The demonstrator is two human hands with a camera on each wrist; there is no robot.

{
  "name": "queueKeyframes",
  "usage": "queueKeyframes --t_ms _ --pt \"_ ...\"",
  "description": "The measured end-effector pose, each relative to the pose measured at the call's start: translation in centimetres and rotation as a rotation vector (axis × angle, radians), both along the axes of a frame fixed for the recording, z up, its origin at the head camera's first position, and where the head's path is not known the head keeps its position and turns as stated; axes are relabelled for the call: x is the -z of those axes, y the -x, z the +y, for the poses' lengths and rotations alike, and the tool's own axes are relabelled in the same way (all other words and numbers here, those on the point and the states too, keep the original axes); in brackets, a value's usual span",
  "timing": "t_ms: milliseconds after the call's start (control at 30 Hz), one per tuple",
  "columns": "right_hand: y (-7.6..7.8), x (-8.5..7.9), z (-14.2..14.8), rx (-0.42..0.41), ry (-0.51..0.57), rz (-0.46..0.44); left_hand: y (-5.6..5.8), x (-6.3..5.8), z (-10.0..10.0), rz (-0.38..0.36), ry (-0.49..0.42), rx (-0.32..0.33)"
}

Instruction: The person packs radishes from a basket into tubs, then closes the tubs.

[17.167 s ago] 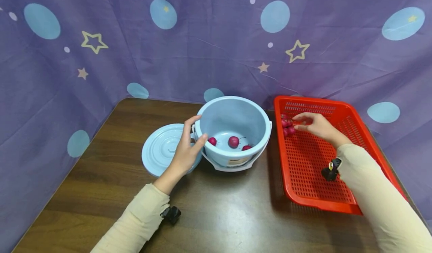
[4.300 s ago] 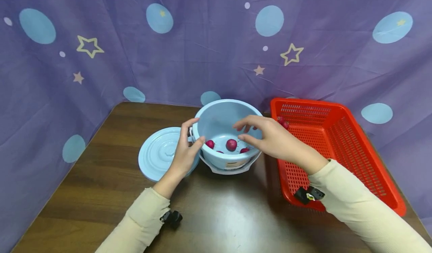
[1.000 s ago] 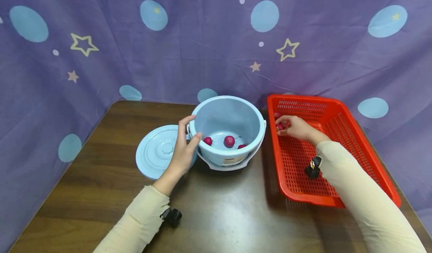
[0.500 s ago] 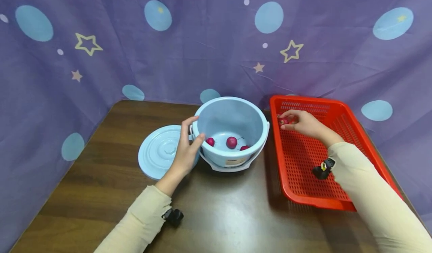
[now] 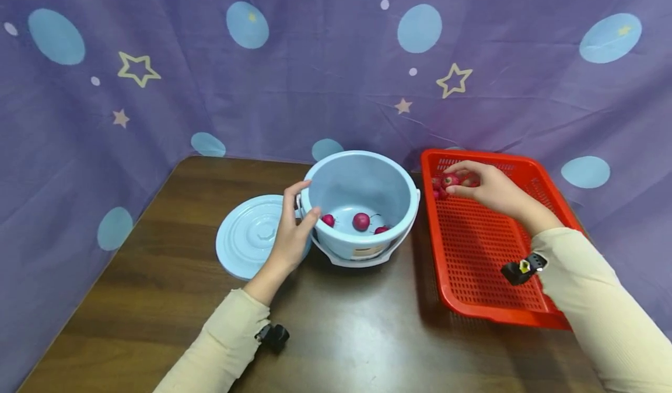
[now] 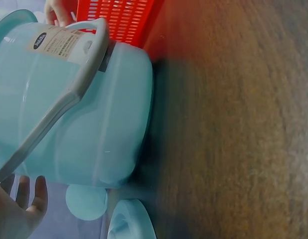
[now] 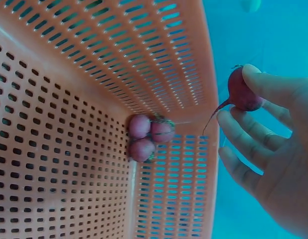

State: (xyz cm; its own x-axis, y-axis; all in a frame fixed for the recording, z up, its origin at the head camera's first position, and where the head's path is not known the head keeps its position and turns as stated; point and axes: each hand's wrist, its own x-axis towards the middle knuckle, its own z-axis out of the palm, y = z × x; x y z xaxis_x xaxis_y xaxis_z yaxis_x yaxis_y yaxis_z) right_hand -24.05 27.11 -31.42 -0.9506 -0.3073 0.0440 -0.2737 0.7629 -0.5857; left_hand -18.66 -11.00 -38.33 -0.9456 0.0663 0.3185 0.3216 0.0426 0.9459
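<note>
My left hand (image 5: 286,238) holds the left rim of a light blue bucket (image 5: 362,174), thumb and index finger at the rim; its other fingers show beside the wall in the left wrist view. Several red radishes (image 5: 361,221) lie on the bucket's floor, some partly hidden by the front rim. My right hand (image 5: 493,192) pinches one radish (image 7: 242,92) between thumb and fingers, its thin root hanging down, at the height of the red basket's (image 5: 441,265) rim. Three more radishes (image 7: 140,126) sit together in the basket's far left corner.
Left of the bucket, a round light blue lid (image 5: 244,238) lies on the brown wooden table (image 5: 336,334), partly behind the left hand. The bucket's pale handle (image 6: 57,107) hangs down at the front. A purple curtain (image 5: 336,90) stands behind the table.
The right hand was over the bucket 4.3 s ago, then reached into the basket. It has now raised a radish up and to the right. The left hand stays at the rim.
</note>
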Motion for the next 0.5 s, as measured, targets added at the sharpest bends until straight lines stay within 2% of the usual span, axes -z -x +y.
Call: queueKeyframes --t_ms 333,500 --pt "-1.3 -1.3 -0.6 0.06 0.035 0.058 -0.1 0.1 0.2 0.019 -0.012 -0.008" --pt "-1.9 -2.0 -1.1 0.059 0.076 0.084 -0.1 -0.1 0.2 0.018 -0.001 -0.006"
